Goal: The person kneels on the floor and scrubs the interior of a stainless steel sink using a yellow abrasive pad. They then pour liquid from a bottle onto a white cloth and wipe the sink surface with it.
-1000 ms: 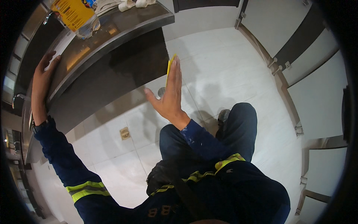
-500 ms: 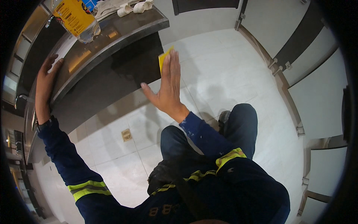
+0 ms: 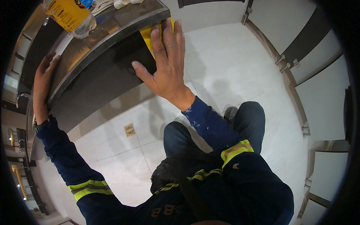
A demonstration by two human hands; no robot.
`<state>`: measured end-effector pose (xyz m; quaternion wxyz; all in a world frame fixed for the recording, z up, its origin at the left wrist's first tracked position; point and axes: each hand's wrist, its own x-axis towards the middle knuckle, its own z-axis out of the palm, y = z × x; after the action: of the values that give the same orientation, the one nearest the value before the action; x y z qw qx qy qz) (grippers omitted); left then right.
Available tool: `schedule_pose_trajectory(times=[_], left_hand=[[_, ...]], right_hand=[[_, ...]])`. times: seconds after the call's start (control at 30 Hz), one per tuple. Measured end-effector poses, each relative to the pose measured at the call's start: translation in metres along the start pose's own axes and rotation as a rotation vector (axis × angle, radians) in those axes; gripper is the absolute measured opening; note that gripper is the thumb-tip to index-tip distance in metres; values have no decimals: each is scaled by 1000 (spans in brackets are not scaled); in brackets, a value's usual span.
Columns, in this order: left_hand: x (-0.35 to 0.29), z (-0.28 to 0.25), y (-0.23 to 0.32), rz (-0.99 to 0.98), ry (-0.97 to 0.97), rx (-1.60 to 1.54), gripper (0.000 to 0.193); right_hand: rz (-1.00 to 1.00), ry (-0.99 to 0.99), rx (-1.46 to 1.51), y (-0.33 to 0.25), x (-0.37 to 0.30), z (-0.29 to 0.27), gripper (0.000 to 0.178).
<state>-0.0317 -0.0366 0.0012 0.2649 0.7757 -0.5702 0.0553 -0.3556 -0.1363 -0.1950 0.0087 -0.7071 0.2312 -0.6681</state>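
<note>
Moved: right hand (image 3: 167, 69) risen from over the white floor a second before up to the front edge of the counter (image 3: 112, 28), carrying the yellow pad (image 3: 150, 35) with it; left hand (image 3: 43, 80) kept to the same stretch of counter edge throughout.
Right grip: flat and spread, fingers straight and apart, thumb out to the left; pressed against the pad rather than curled around it.
Yellow pad: lay under the palm and fingers, between hand and the dark panel (image 3: 101, 73) below the counter edge; only a strip showed left of the index finger and a sliver between the fingertips, right at the steel lip.
Left grip: laid along the counter's rim at the far left, fingers extended onto the top; could not tell whether anything was clasped beneath.
Counter top: carried a clear bottle with yellow label (image 3: 71, 17) at the upper left and some pale cloth (image 3: 112, 3) near the picture's top edge, both well apart from the pad.
Floor: white tiles (image 3: 225, 63) with a small square drain (image 3: 129, 129) below the right wrist.
Body: dark blue sleeves with yellow-green bands (image 3: 236, 150); knees bent above the tiles.
</note>
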Motion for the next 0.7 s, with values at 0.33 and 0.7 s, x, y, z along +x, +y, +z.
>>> schedule_pose_trajectory(times=[0.33, 0.7], left_hand=[[2, -1, -7, 17, 10, 28, 54], [3, -4, -7, 27, 5, 77, 57]], right_hand=[[84, -125, -32, 2, -26, -22, 84], [-7, -13, 72, 9, -1, -13, 84]])
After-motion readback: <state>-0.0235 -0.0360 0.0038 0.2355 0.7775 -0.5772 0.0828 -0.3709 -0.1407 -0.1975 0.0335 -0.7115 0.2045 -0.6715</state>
